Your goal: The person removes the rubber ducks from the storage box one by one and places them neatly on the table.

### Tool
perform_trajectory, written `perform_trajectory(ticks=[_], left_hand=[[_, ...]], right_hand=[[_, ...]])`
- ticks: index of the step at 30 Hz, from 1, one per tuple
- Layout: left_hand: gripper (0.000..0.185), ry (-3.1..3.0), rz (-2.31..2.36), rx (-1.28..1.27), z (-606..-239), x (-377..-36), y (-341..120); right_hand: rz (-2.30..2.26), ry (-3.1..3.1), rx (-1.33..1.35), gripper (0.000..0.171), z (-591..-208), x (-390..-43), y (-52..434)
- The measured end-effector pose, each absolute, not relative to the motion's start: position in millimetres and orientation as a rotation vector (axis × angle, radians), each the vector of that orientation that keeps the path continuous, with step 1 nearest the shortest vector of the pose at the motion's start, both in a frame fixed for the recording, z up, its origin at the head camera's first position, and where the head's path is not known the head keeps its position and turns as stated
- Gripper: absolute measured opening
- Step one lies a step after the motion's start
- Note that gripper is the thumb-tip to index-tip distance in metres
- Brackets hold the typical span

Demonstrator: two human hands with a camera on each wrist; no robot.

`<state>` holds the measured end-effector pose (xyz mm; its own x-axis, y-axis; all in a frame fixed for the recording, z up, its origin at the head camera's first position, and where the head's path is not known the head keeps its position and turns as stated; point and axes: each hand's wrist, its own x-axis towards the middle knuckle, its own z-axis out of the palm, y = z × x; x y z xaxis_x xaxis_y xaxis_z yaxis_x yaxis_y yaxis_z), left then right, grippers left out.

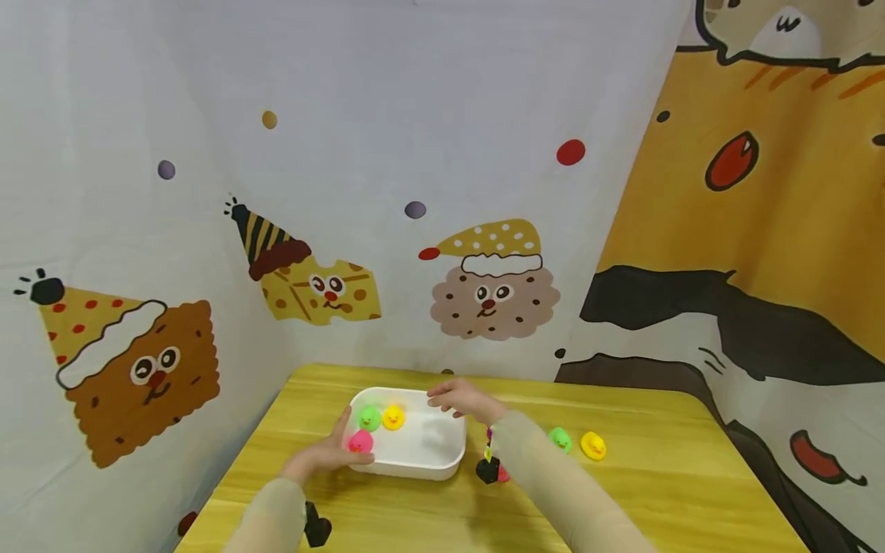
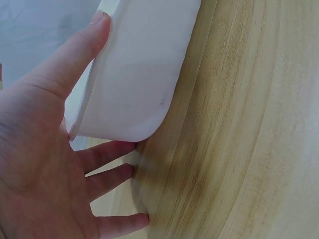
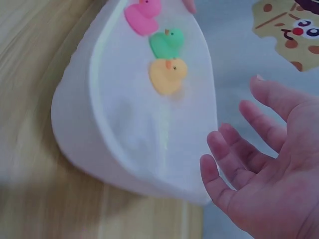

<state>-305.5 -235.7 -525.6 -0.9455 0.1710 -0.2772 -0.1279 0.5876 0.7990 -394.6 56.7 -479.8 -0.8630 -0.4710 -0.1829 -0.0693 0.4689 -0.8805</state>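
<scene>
A white tub [image 1: 442, 453] stands on the yellow wooden table [image 1: 657, 491]. It holds a green duck [image 1: 369, 418], a yellow duck [image 1: 393, 416] and a pink duck [image 1: 360, 442]. My left hand [image 1: 330, 453] lies flat at the tub's near left corner, its thumb [image 2: 75, 55] straight along the tub's wall [image 2: 144, 69] and its fingers [image 2: 109, 154] by the base. My right hand [image 1: 452, 398] hovers open at the far right rim, with its fingers [image 3: 234, 149] relaxed and empty. The right wrist view also shows the three ducks: pink [image 3: 143, 15], green [image 3: 167, 42], yellow [image 3: 168, 74].
Right of the tub, a second green duck [image 1: 560, 438] and a second yellow duck [image 1: 593, 445] sit on the table. A pink toy [image 1: 503, 475] is half hidden behind my right forearm. Printed cloth walls close in the back and both sides.
</scene>
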Motion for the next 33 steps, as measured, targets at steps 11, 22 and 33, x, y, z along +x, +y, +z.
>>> perform_trajectory(ticks=[11, 22, 33], left_hand=[[0.120, 2.538, 1.264, 0.004, -527, -309, -234], [0.120, 2.529, 1.275, 0.051, -532, -305, -234], [0.121, 2.518, 1.305, 0.011, -535, -309, -235]], right_hand=[[-1.331, 2.402, -0.513, 0.044, -502, -394, 9], [-1.278, 2.468, -0.633, 0.050, -530, -390, -18], [-1.187, 2.520, -0.668, 0.053, -532, -387, -30]])
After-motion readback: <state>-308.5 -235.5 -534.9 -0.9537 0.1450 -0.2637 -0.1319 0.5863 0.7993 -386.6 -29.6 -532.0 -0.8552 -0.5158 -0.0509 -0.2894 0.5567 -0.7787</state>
